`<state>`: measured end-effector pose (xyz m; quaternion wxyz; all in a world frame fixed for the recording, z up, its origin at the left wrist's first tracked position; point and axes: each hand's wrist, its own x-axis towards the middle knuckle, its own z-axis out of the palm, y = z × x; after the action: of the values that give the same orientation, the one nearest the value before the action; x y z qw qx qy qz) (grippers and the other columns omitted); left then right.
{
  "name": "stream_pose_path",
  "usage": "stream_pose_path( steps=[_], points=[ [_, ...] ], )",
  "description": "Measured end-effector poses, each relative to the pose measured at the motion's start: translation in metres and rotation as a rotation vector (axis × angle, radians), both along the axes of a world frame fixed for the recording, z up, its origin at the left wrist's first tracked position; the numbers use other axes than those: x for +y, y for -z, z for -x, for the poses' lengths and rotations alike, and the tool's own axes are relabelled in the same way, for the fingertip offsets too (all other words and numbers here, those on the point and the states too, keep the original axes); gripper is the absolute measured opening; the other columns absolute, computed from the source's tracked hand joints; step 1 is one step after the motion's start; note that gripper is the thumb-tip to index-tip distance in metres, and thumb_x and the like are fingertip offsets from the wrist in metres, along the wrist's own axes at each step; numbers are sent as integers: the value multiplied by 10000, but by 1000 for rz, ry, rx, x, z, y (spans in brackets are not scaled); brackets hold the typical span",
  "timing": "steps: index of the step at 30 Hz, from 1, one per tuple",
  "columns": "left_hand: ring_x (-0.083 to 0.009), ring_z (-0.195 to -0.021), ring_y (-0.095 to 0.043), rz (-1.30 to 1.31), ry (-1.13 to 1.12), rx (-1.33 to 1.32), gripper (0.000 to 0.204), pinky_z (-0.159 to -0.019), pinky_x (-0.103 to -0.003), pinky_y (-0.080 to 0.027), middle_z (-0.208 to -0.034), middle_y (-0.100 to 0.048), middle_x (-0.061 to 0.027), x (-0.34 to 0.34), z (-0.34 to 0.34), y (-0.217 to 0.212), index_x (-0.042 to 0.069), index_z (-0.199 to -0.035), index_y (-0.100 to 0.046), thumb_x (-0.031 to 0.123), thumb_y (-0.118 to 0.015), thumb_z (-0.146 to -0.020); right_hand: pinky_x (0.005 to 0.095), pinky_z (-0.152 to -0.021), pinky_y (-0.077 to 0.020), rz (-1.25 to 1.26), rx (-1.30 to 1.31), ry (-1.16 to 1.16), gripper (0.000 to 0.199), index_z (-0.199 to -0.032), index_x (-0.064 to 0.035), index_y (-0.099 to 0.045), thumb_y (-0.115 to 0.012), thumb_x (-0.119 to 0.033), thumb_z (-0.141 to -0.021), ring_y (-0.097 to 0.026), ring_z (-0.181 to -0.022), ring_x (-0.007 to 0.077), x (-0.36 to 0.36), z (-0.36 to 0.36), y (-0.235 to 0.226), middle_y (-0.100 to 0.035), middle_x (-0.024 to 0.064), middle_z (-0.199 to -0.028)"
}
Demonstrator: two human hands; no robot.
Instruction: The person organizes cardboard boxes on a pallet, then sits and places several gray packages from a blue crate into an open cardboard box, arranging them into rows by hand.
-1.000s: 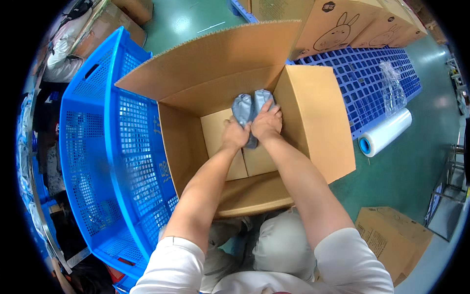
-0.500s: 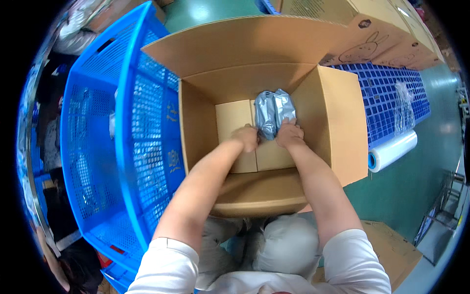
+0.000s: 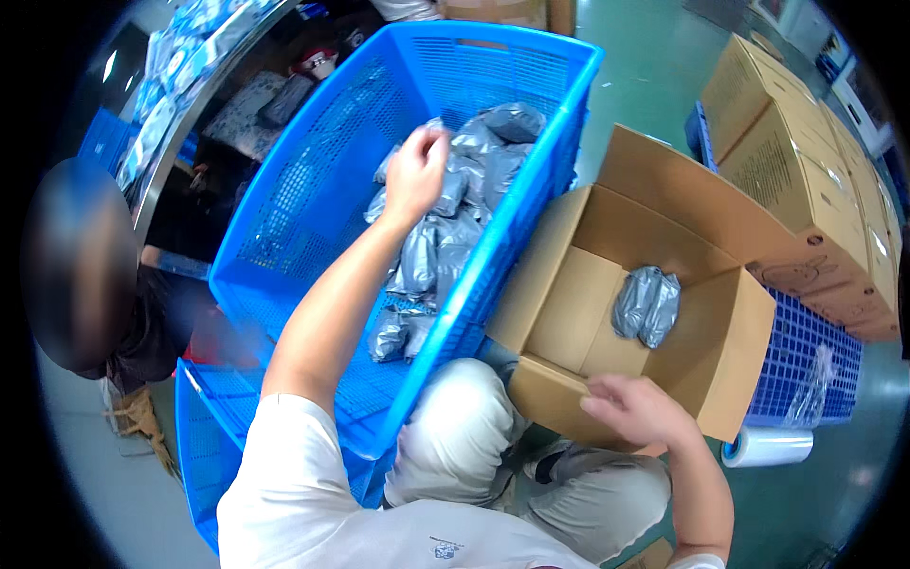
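Note:
My left hand hangs over the tall blue plastic basket, its fingers loosely bent and apart, with no package seen in it. Below it lie several grey shiny plastic-wrapped packages, heaped along the basket's right side. Nothing is held by my right hand, which hovers with loosely spread fingers over the near edge of the open cardboard box. Inside that box, two grey wrapped packages lie side by side on the bottom, toward its right.
Stacked cardboard cartons stand at the far right beside a blue plastic pallet. A roll of clear film lies near the pallet. Another person is at the left edge, below a cluttered bench.
The view has swung left toward the basket. My left hand has left the box and reached over the basket. My right hand has let go of the packages and drawn back to the box's near edge.

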<state>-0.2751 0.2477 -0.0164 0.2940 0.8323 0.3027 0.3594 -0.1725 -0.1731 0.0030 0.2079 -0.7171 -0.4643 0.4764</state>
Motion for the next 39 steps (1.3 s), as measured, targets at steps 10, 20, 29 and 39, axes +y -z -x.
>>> stream_pose_path(
  steps=[10,20,29,39],
  points=[
    [-407,-1344,-485,616,-414,957,1270,-1114,-434,-402,-1442,-452,-337,24,100,250,-70,-1521,-103,696,-743,-737,462,-882,-516,-24,-106,-162,475,-1227,-7,-615,-612,-399,-958,-634,-1017,417,33,57,-42,-665,238,-1078],
    [-316,-814,-705,657,-259,872,678,-724,-461,-573,-1068,-696,-204,125,203,253,-35,-1216,-599,492,-763,-821,338,-860,-546,-112,200,242,399,-1250,6,-614,-638,-289,-982,-685,-1000,211,87,58,-12,-708,162,-1135],
    [-394,-1101,-639,1074,-494,455,1177,-839,-498,-549,-1390,-508,-278,75,161,289,-87,-1496,-210,341,-912,-653,327,-809,-546,-26,107,391,401,-1193,18,-649,-663,-312,-967,-673,-891,165,53,70,6,-727,113,-972],
    [-171,-1057,-630,1100,266,386,656,-902,-342,-506,-1211,-644,-89,40,135,50,73,-1369,-492,334,-748,-825,365,-1031,-451,-416,522,491,693,-1441,-9,-410,-723,-353,-927,-574,-1197,228,80,54,1,-564,149,-1338]
  ],
)
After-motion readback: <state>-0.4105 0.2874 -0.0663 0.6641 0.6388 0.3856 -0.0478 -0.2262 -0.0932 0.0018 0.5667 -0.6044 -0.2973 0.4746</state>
